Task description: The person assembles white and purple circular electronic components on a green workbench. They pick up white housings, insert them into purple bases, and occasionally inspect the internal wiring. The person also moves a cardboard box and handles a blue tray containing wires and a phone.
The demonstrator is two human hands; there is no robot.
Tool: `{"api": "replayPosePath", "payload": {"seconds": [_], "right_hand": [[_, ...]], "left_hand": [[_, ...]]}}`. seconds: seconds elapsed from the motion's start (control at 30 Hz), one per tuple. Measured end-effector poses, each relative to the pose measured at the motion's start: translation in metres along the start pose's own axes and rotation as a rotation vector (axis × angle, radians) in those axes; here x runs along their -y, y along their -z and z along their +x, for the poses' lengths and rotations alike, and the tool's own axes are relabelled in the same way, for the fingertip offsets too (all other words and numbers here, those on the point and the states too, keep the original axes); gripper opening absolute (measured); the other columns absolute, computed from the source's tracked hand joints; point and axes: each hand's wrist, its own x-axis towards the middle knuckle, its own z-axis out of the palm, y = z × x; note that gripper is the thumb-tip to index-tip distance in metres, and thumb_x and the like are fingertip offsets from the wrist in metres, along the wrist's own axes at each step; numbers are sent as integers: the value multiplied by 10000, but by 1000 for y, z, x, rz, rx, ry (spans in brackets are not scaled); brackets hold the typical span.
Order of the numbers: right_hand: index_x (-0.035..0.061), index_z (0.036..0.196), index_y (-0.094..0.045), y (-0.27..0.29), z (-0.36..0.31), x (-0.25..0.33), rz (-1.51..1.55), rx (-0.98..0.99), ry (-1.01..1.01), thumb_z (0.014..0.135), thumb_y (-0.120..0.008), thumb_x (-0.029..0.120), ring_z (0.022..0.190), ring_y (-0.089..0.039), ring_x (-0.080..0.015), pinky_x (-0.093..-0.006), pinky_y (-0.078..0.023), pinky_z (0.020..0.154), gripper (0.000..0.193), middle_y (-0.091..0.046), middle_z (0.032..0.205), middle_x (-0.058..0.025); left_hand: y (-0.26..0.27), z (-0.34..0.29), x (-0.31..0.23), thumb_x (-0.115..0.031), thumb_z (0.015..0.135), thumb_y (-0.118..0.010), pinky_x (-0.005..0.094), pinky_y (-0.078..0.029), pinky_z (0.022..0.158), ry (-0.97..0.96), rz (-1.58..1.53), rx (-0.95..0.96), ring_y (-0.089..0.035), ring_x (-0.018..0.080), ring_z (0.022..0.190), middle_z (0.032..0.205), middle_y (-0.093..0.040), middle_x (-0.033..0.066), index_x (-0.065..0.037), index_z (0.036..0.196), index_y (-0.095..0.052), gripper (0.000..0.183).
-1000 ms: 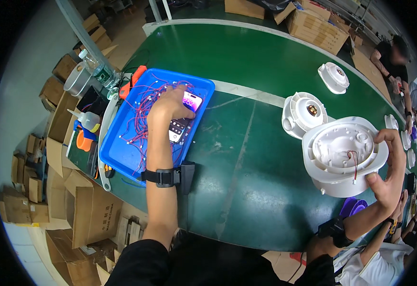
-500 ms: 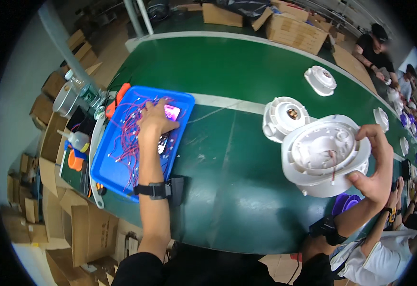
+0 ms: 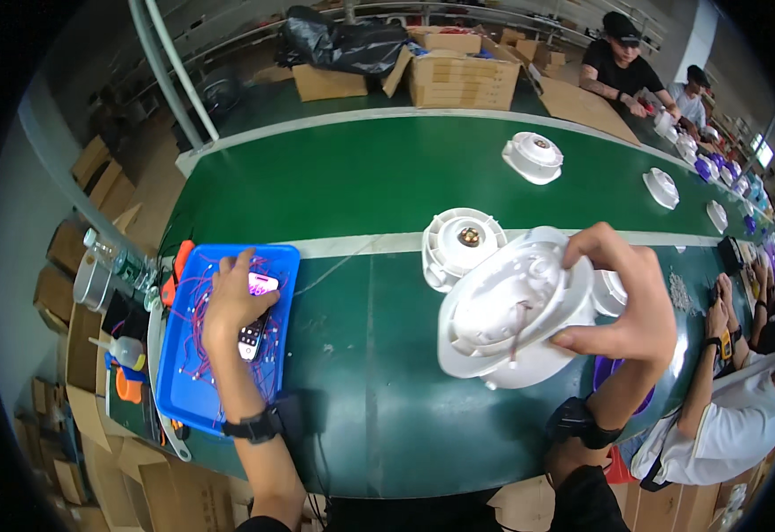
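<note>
My left hand (image 3: 228,310) is over a blue tray (image 3: 175,390), fingers apart and reaching among thin red and purple wires (image 3: 194,315) with small white connectors. Under its thumb side lies a phone (image 3: 250,341) with a lit screen; I see nothing held in the fingers. My right hand (image 3: 627,306) grips the right edge of a white plastic housing (image 3: 485,310), thumb below and fingers above. The housing is tilted, its hollow side facing me, and a short reddish wire (image 3: 519,328) hangs inside. Just behind it stands a white round part (image 3: 445,239) with a coppery centre.
Further white parts (image 3: 534,160) stand on the green table (image 3: 334,186). A purple part (image 3: 605,368) lies below my right wrist. Left of the tray are orange-handled pliers (image 3: 177,270), a squeeze bottle (image 3: 126,352) and a water bottle (image 3: 126,262). A co-worker (image 3: 716,399) sits close at right.
The whole view has shifted, with the far boxes now more central. The white housing has tilted further in my right hand. My left hand stays over the tray, its fingers more spread.
</note>
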Motion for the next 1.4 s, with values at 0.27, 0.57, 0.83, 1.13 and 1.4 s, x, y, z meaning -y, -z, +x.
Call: {"api": "replayPosePath", "payload": {"seconds": [0.27,0.57,0.83,1.13,1.4], "right_hand": [[-7,990,-602,-26,14,-5,-43,128,-48,831,-751,488,580,-653,-375,-408,-483,530,541,-623,644,-214],[-16,1140,-589,-32,12,-9,123,250,-256,931,-651,326,683,-696,-369,-411,-529,632,406,-688,728,-213],[0,1191,-576,-23,4,-21,101,240,-245,927,-649,276,731,-714,-339,-378,-544,683,389,-716,782,-188],[0,1198,-576,-25,4,-24,90,244,-232,917,-671,227,752,-714,-327,-372,-547,701,374,-722,808,-174],[-3,1190,-572,-14,3,-15,151,220,-234,920,-666,179,761,-711,-331,-378,-542,701,339,-721,815,-170]], "left_hand": [[42,-82,-161,-343,783,-813,405,-515,923,-993,-495,389,-652,338,1085,1198,-645,235,-2,1344,-553,706],[3,-23,-117,-239,1028,-525,316,-494,666,-721,-535,721,-574,151,675,759,-627,145,26,1042,-656,296],[-41,3,-83,-261,1019,-516,354,-508,858,-387,-378,549,-661,246,949,999,-698,172,21,1172,-640,344],[-19,-77,-148,-374,542,-931,629,-354,1102,-341,270,529,-350,445,1414,1552,-311,245,-267,1548,-299,1193],[-42,-30,-134,-114,816,-700,522,-448,1022,-372,160,-57,-501,413,1282,1413,-502,232,-134,1423,-469,649]]}}
